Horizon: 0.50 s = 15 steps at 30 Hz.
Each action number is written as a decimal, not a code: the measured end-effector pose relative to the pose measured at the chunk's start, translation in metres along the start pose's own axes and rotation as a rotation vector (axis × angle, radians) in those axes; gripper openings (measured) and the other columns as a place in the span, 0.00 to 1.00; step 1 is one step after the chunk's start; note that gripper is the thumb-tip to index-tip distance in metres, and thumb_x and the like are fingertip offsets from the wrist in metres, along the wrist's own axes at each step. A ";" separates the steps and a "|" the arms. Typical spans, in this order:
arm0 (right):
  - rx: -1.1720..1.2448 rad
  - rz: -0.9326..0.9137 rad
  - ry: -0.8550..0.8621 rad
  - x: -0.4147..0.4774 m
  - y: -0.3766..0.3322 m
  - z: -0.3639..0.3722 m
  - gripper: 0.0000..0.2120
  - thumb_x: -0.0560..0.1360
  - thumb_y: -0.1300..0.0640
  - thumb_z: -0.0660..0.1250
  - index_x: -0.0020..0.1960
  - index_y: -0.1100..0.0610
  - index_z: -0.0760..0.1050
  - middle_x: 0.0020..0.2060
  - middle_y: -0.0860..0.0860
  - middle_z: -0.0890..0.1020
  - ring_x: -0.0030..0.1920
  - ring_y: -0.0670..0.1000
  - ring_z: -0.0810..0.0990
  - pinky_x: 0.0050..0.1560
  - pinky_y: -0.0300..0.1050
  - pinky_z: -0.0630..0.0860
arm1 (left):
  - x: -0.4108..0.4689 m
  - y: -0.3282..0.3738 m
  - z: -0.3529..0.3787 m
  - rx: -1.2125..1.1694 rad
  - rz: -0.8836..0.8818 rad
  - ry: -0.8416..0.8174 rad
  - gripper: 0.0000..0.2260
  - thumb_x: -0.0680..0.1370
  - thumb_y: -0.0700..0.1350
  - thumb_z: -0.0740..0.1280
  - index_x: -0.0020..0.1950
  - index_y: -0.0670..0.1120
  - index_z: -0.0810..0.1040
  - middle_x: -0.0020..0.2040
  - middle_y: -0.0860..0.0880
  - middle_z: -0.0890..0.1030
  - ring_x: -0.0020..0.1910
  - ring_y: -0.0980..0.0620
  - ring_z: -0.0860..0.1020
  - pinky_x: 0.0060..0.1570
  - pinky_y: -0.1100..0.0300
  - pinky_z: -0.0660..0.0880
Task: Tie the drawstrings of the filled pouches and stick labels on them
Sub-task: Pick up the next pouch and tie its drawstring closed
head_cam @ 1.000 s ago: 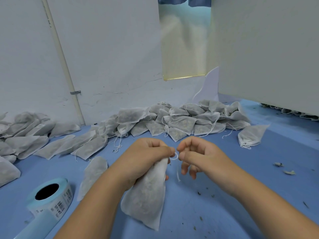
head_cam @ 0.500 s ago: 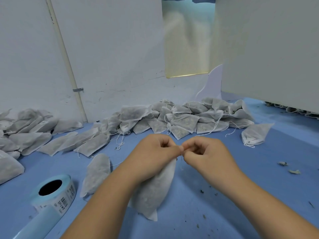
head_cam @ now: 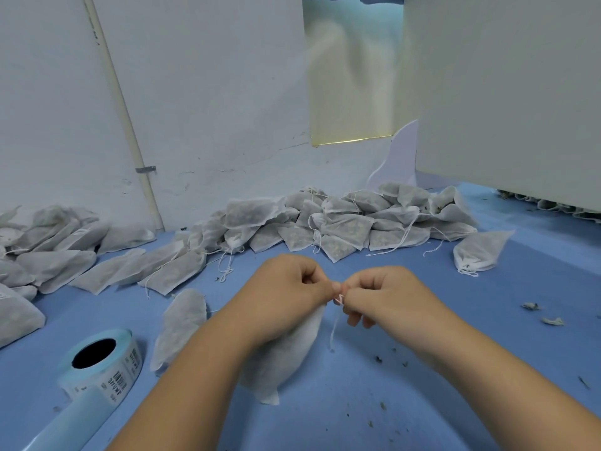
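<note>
- blue desk (head_cam: 439, 402) across the lower frame carries heaped pouches (head_cam: 341, 226) behind.
- our left grip (head_cam: 286, 297) clenches the pouch (head_cam: 286, 359) neck; our right grip (head_cam: 387, 297) pinches its drawstring (head_cam: 334, 330).
- we judge tying underway; next, cinch the knot snug.

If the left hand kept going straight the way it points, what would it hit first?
The right hand: the left hand, gripping the pouch, seems to touch it at the drawstring.

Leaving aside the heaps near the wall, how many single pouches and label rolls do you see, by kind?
White filled fabric pouches: 3 (held pouch in the left hand, pouch beside the left forearm, lone pouch at the right)
Light-blue roll of barcode labels: 1
Total: 4
</note>
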State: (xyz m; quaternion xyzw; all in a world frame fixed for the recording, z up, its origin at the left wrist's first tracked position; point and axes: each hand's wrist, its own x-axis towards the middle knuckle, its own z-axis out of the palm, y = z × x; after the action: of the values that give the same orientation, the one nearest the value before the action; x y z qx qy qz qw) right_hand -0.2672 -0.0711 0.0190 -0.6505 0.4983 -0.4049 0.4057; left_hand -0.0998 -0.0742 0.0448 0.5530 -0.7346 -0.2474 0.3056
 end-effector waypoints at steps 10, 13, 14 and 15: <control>0.045 0.033 -0.054 0.000 0.001 -0.001 0.07 0.70 0.53 0.70 0.35 0.52 0.82 0.31 0.45 0.82 0.34 0.42 0.80 0.39 0.41 0.73 | -0.003 0.001 -0.001 0.061 0.082 0.028 0.08 0.77 0.50 0.70 0.39 0.52 0.83 0.39 0.56 0.82 0.31 0.66 0.72 0.32 0.73 0.66; 0.013 0.029 -0.020 0.001 0.001 -0.001 0.08 0.67 0.50 0.70 0.37 0.54 0.83 0.32 0.46 0.83 0.34 0.42 0.80 0.39 0.41 0.74 | -0.003 0.002 -0.002 0.010 0.035 0.030 0.09 0.78 0.51 0.68 0.38 0.52 0.82 0.39 0.57 0.83 0.34 0.65 0.75 0.31 0.74 0.67; 0.012 0.027 -0.008 0.001 0.001 -0.002 0.08 0.67 0.50 0.69 0.37 0.54 0.83 0.32 0.47 0.83 0.33 0.42 0.80 0.39 0.40 0.74 | -0.003 0.002 -0.003 -0.034 0.009 0.017 0.10 0.78 0.52 0.68 0.38 0.51 0.82 0.37 0.57 0.82 0.34 0.63 0.75 0.31 0.74 0.68; 0.009 0.022 0.003 0.000 0.001 -0.002 0.08 0.66 0.50 0.69 0.37 0.54 0.83 0.31 0.47 0.83 0.33 0.41 0.79 0.39 0.40 0.73 | -0.004 0.003 -0.004 -0.085 -0.023 -0.010 0.12 0.79 0.52 0.67 0.37 0.51 0.82 0.34 0.57 0.81 0.31 0.61 0.74 0.29 0.72 0.68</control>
State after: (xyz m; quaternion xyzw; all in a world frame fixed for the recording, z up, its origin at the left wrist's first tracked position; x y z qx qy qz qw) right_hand -0.2688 -0.0718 0.0191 -0.6425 0.5042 -0.4038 0.4122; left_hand -0.0983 -0.0701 0.0489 0.5467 -0.7184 -0.2847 0.3223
